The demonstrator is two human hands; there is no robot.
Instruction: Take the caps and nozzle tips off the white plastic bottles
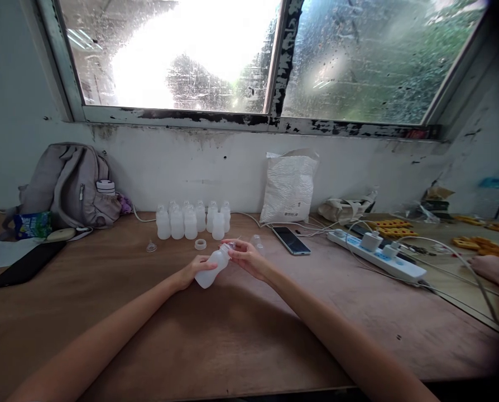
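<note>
A frosted white baby bottle [210,273] is tilted above the table, its neck pointing up and to the right. My left hand [190,272] is wrapped around the bottle's body. At the neck, the fingers of my right hand [248,257] close on a clear top piece [231,245], partly hidden by those fingers. Behind the held bottle lies a white ring collar [200,244]. A clear nipple [151,246] rests on the table farther left. Just beyond my right hand stands a clear cap [257,242]. Several similar white bottles [177,223] stand grouped near the wall.
A grey backpack [71,184] leans at the left wall, with a black flat object [27,265] before it. A silver padded bag [289,187], a phone [291,240] and a power strip [377,255] with cables occupy the right. Another person's hand [494,268] is at far right.
</note>
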